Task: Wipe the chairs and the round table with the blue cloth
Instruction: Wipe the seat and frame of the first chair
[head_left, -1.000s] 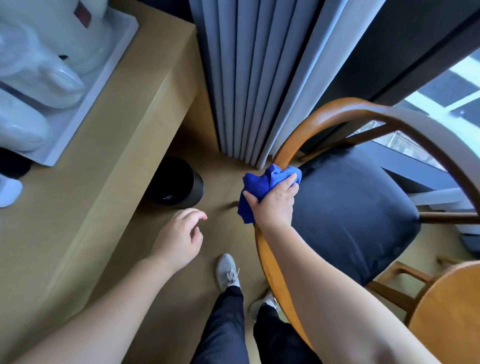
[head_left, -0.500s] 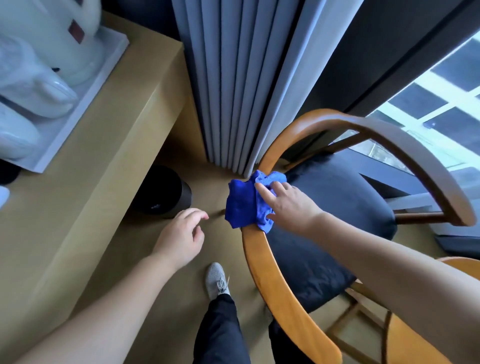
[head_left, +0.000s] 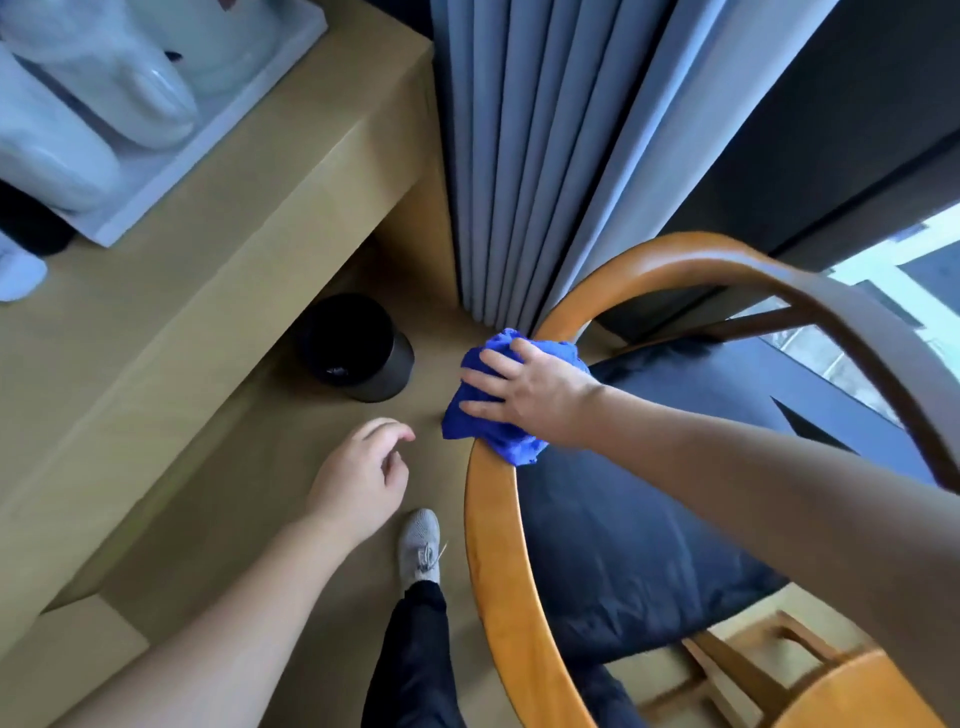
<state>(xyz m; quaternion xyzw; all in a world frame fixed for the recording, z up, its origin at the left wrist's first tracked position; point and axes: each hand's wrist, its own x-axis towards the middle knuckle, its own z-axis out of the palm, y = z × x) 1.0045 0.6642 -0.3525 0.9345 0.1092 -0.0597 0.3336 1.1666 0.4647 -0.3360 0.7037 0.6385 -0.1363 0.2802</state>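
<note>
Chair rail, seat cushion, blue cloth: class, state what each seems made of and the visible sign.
Chair rail: likely varnished wood; orange-brown with glossy highlights. Seat cushion: seemingly dark matt fabric, softly creased; weave too blurred to tell. Blue cloth: probably microfibre or terry; nubbly surface, bunched under the right hand.

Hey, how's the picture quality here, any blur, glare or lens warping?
Head view: daylight blows out the window at right; the wide lens fans the curtain folds outward; the right hand pressing the blue cloth is sharp, the chair legs bottom right blurred.
</note>
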